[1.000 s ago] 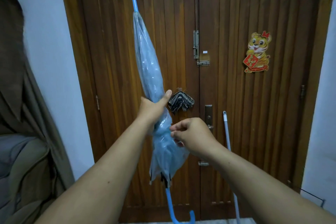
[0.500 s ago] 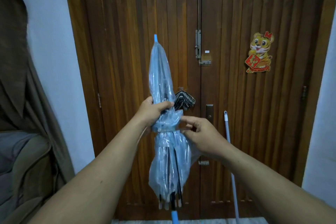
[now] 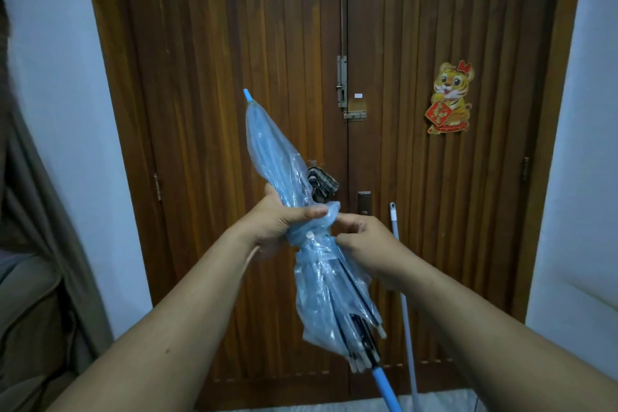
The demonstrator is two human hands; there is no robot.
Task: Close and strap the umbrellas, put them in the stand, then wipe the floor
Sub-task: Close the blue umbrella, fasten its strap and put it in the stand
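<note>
Pinching the loose end of the strap [image 3: 329, 212] beside the white snap [image 3: 310, 235], the fingers [image 3: 347, 239] of the right hand [image 3: 366, 249] are curling on the band, while the left hand [image 3: 284, 222] is clenching round the gathered canopy of the blue umbrella [image 3: 302, 227], thumb lying flat across the folds. The umbrella is hanging in the air in front of the wooden door [image 3: 234, 77], tilted, its tip pointing up and to the left and its blue shaft running down to the right, out of frame.

Judging from this, the strap is not yet fastened. If the left hand is easing off, the slick plastic could be springing open again and the band could be slipping off the bundle. If the right hand is pulling too hard, the thin film may be tearing, or the snap may be missing its mate. I cannot tell whether the other half of the snap is within reach.

Room is looking tight. A mop handle [image 3: 403, 278] is leaning against the door just to the right of the umbrella's lower ribs, so a swing that way could be knocking it over. A small checked folded umbrella [image 3: 322, 182] is hanging on the door just behind the canopy. A curtain [image 3: 43, 211] is standing well left of the door, and the stand is not in view.
</note>
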